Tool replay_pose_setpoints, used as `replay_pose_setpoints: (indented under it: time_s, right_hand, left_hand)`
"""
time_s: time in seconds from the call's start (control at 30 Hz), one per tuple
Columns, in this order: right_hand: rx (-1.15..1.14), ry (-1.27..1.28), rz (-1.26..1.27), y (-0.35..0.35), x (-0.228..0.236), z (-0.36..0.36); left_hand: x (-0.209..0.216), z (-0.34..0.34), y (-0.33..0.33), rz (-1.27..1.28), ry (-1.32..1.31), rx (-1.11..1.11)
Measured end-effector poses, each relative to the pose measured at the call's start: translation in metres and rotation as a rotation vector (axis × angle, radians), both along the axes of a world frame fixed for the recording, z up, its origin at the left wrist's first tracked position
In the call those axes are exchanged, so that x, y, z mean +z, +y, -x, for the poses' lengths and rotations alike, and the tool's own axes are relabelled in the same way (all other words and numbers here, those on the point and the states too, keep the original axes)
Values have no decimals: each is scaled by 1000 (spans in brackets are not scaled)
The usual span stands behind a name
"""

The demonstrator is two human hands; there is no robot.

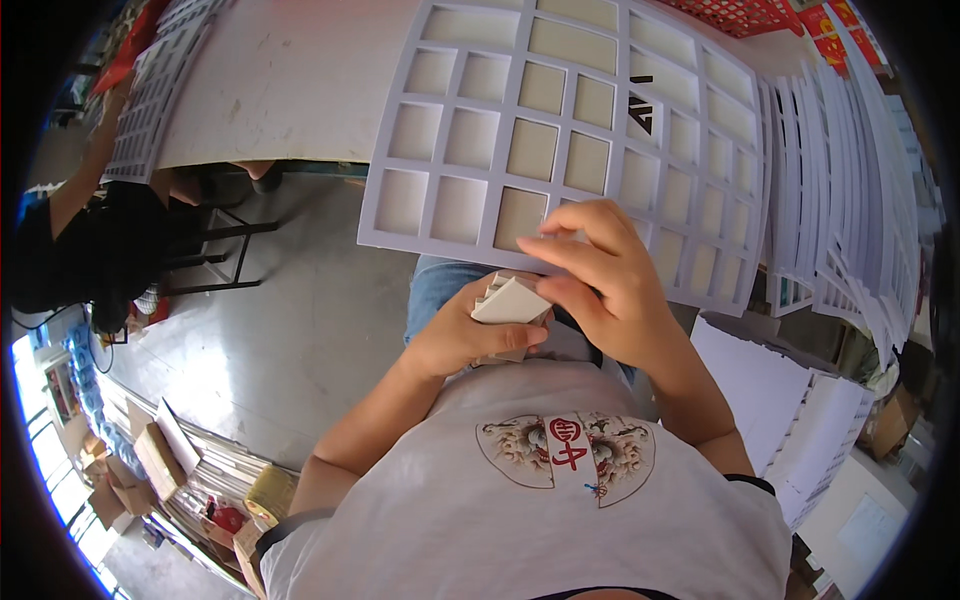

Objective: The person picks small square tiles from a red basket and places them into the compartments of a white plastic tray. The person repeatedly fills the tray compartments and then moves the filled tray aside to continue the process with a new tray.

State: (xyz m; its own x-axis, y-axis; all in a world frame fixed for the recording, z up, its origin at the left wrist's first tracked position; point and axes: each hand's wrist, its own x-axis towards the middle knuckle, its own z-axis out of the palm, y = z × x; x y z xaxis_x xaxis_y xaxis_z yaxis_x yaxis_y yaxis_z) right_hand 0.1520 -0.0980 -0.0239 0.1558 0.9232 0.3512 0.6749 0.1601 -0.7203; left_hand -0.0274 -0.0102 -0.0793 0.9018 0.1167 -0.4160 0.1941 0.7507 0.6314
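Note:
My left hand (460, 330) is wrapped round a small fanned stack of cream-white rectangular pieces (512, 302), held in front of my waist. Just right of the stack, my right hand (605, 280) hovers over the near edge of a white grid board (440, 243). Its thumb and index finger are apart, with nothing visible between them. The board lies on the table and overhangs its edge toward me. Many of its square and oblong openings show cream surfaces; a cream panel (520, 220) shows in the near opening beside my fingertips. A black printed mark partly shows through the openings.
More white grid boards (835, 190) stand stacked upright at the right. A white table (270, 90) stretches left, where another person (85, 225) sits by another grid board (165, 90). A red basket (735, 15) is at the far right; cardboard boxes (155, 460) lie lower left.

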Motion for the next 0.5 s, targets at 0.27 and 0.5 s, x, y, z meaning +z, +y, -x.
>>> replay_pose_setpoints:
  time_s: [0.27, 0.5]
  right_hand:
    - [-169, 500, 156, -23, 2, 3]
    - [-327, 202, 94, -1, -19, -39]
  left_hand:
    - [11, -10, -6, -54, -6, -74]
    - [9, -15, -10, -102, 87, -55]
